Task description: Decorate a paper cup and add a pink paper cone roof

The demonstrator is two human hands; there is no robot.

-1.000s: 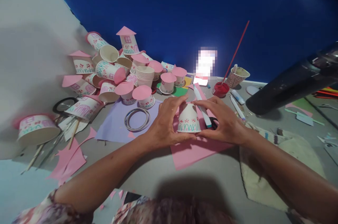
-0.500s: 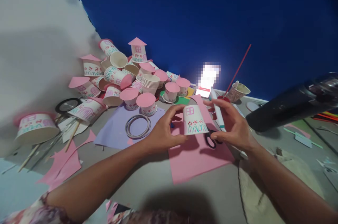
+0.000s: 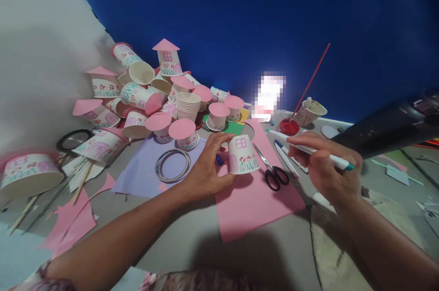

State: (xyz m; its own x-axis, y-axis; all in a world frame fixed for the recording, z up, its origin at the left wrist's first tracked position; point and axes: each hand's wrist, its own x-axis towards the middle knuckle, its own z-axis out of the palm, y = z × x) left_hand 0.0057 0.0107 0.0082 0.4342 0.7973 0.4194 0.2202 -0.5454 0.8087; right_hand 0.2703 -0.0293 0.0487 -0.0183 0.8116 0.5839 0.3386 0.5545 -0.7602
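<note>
My left hand (image 3: 209, 165) grips a white paper cup (image 3: 244, 156) from its left side, the cup upside down above a pink paper sheet (image 3: 254, 211). Drawn on the cup are a pink window, red flowers and green grass. My right hand (image 3: 334, 169) holds a white marker (image 3: 313, 150) with a green end, its green tip pointing left toward the cup but apart from it. Black-handled scissors (image 3: 274, 175) lie on the pink sheet between my hands. More markers (image 3: 287, 158) rest just beyond the scissors, partly behind my right fingers.
Decorated paper cups with pink roofs (image 3: 168, 57) are heaped at the left back. Silver rings (image 3: 172, 166) lie on a lavender sheet (image 3: 132, 181). A lit phone (image 3: 269, 99) leans by the blue wall. At right are a red stick (image 3: 312, 80), a patterned cup (image 3: 310, 112) and a dark cylinder (image 3: 387, 121).
My right hand has moved right, away from the cup, and its marker now lies across the fingers, tip toward the left. The scissors are fully uncovered. My left hand still holds the cup.
</note>
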